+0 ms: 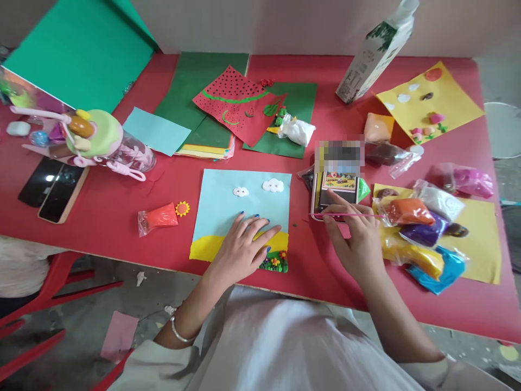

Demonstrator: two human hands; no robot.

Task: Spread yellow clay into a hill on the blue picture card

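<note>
My left hand lies with fingers spread on a light blue sheet. White clay clouds sit near the top of this sheet, a yellow band crosses its lower part, and clay flowers on green fill the bottom right corner. Over a phone with a picture on its screen, my right hand points its index finger at the display. A thin pink stick is held across the same hand. To the left lie a bagged lump of orange-red clay and a clay sunflower.
Bagged clay in several colours covers yellow paper at right. A white carton and a yellow picture stand farther back. Behind are a red watermelon picture and green sheets; a decorated cup and another phone are left.
</note>
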